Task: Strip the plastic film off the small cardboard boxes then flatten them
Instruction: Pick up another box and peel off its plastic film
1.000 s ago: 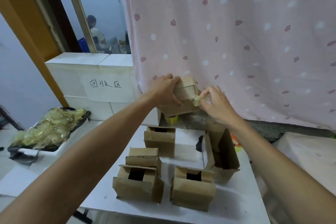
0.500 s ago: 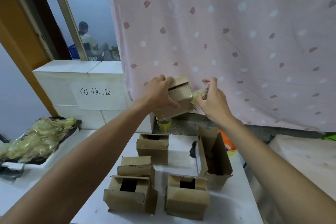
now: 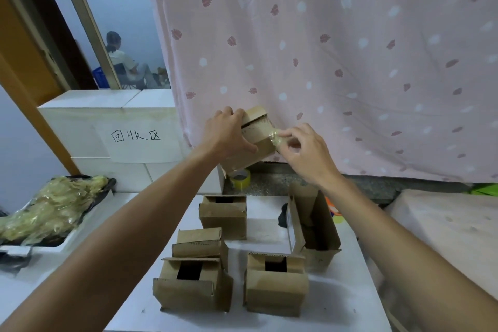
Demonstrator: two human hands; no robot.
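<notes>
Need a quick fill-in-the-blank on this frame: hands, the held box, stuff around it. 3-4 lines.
The left hand grips the raised cardboard box while the right hand pinches clear ____ at its corner.
Just below that box stands a roll of ____ tape.
The heap of stripped film lies off to the person's ____.
The curtain behind is ____.
Missing: film; yellow; left; pink.

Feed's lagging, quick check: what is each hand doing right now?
The left hand grips the raised cardboard box.
The right hand pinches the plastic film at the box's right edge with its fingers.
</notes>
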